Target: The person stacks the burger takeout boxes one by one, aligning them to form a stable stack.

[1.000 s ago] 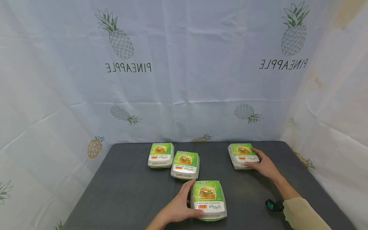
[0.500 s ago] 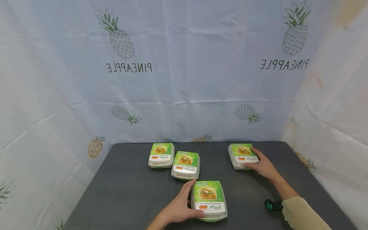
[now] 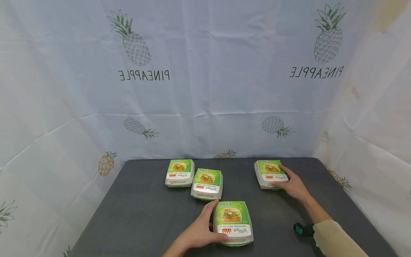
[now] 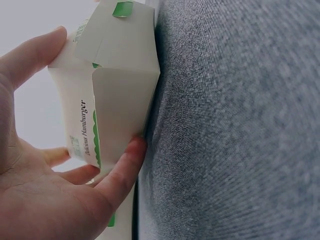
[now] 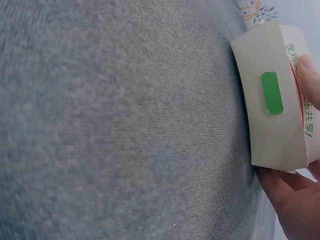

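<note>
My left hand (image 3: 199, 231) grips the near green-and-white hamburger box (image 3: 233, 217) from its left side. Its thumb lies on the box's front edge and the fingers go round the left side toward the back corner. In the left wrist view, fingertips press the white side wall (image 4: 120, 100) low down, close to the cloth. Farther back on the right, my right hand (image 3: 294, 186) holds a matching hamburger box (image 3: 271, 174), thumb at the front and fingers along the right side. The right wrist view shows that box's front wall (image 5: 260, 120) with a green tab, sitting on the dark surface.
Two more hamburger boxes stand at the back left of the dark table (image 3: 144, 214): one box (image 3: 180, 174) near the rear edge, another box (image 3: 207, 184) just right of it. A pineapple-print curtain (image 3: 205, 89) encloses the back and sides. A dark wrist strap (image 3: 304, 230) shows by the right sleeve.
</note>
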Demonstrator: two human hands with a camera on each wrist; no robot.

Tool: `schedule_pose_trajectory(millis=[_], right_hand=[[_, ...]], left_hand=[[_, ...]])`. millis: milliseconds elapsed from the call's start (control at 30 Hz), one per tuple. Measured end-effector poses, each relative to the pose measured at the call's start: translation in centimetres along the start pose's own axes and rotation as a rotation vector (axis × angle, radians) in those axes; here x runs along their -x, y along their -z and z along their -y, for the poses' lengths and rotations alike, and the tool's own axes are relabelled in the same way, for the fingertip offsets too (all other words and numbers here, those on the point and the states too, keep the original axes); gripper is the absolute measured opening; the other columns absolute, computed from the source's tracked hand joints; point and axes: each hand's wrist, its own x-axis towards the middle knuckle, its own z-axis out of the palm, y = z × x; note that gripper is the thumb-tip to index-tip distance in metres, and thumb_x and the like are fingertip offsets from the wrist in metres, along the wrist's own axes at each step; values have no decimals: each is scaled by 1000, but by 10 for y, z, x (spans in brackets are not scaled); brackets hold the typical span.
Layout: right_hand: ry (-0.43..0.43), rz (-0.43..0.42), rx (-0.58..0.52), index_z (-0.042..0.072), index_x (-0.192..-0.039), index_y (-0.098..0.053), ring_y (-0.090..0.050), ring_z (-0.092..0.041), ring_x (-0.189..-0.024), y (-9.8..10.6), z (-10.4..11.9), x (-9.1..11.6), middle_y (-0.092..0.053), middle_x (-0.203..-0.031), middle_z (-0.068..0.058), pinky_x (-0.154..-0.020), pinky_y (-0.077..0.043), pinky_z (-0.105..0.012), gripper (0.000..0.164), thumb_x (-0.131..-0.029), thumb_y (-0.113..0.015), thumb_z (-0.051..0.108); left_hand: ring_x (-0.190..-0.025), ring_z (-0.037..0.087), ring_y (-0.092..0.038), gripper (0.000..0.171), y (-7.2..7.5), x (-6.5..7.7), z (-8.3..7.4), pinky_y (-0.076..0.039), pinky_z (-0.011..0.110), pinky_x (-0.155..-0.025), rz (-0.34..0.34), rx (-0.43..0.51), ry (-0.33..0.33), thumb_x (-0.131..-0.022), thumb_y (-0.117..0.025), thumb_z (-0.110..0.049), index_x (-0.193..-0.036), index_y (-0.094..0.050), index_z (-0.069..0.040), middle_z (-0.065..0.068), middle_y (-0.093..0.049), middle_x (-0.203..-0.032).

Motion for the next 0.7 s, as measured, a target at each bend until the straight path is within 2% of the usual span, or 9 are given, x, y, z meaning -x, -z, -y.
schedule_pose_trajectory(millis=[433,700], right_hand=[[21,4,-49,4,-163,-14,-58,-30,-111,0,2,13,-41,-148,-31,-78,-50,-31,103,-91,-78,40],[37,-1,-69,8,-164,-16,-57,-28,-110,2,13,23,-43,-147,-27,-78,-50,-29,100,-91,-77,41]], left_hand=[[-129,23,-46,107,-1,-1,-1,-54,30,-91,5,-9,3,-84,-85,-37,-163,-17,-12,15,-18,-162],[-130,23,-47,108,0,-2,0,-54,31,-91,2,-8,14,-84,-85,-38,-163,-17,-13,14,-18,-163]])
